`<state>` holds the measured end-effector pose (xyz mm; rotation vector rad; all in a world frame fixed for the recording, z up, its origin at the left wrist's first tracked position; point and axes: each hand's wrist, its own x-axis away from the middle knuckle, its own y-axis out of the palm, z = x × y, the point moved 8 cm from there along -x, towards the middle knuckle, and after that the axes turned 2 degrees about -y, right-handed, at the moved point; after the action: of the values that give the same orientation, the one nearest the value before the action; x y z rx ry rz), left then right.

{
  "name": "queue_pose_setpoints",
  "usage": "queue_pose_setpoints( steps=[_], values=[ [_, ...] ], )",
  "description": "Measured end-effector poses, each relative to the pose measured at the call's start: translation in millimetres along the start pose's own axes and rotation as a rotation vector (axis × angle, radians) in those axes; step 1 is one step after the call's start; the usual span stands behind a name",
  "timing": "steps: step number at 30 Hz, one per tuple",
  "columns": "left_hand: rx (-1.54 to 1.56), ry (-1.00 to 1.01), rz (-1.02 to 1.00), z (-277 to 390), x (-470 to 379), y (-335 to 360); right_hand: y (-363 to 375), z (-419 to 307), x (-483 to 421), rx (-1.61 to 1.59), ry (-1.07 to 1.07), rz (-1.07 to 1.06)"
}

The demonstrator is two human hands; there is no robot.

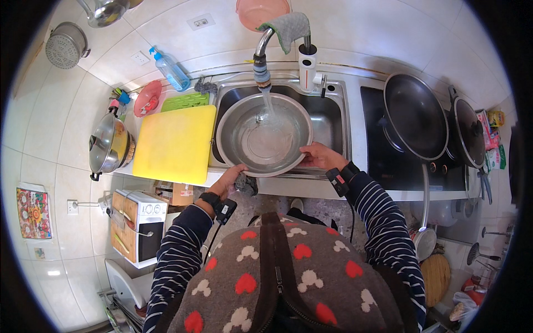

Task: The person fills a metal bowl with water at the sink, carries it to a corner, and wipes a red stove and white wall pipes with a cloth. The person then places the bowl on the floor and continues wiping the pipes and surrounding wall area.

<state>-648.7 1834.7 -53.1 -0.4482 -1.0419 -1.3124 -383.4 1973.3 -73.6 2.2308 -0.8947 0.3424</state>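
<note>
A wide stainless steel basin rests over the sink, tilted slightly towards me. Water runs into it from the faucet, and some clear water lies in the bottom. My left hand grips the basin's near rim and also has a dark grey scouring pad bunched beneath its fingers. On the right side of the rim, my right hand holds the basin with the thumb on top; its other fingers are partly hidden below.
Left of the sink lie a yellow cutting board, a green board and a lidded pot. A blue pump bottle stands behind them. To the right, a wok and a lidded pan sit on the black cooktop.
</note>
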Motion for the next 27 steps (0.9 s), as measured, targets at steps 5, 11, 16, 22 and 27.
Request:
queue_pose_setpoints(
  steps=[5, 11, 16, 22, 27],
  values=[
    [-0.027, 0.006, 0.060, 3, 5, 0, 0, 0, 1, -0.002, -0.020, 0.002],
    [-0.017, 0.017, 0.058, 4, 9, 4, 1, 1, 1, 0.007, -0.013, -0.002],
    [-0.028, 0.022, 0.058, 3, 2, -3, -1, 3, -1, -0.047, -0.009, 0.011],
    [-0.018, 0.015, 0.044, 1, -6, -9, 1, 3, 1, -0.019, -0.007, 0.022],
    [0.004, 0.017, 0.031, 0, -3, -6, 6, -3, 7, 0.024, -0.038, -0.003]
  ],
)
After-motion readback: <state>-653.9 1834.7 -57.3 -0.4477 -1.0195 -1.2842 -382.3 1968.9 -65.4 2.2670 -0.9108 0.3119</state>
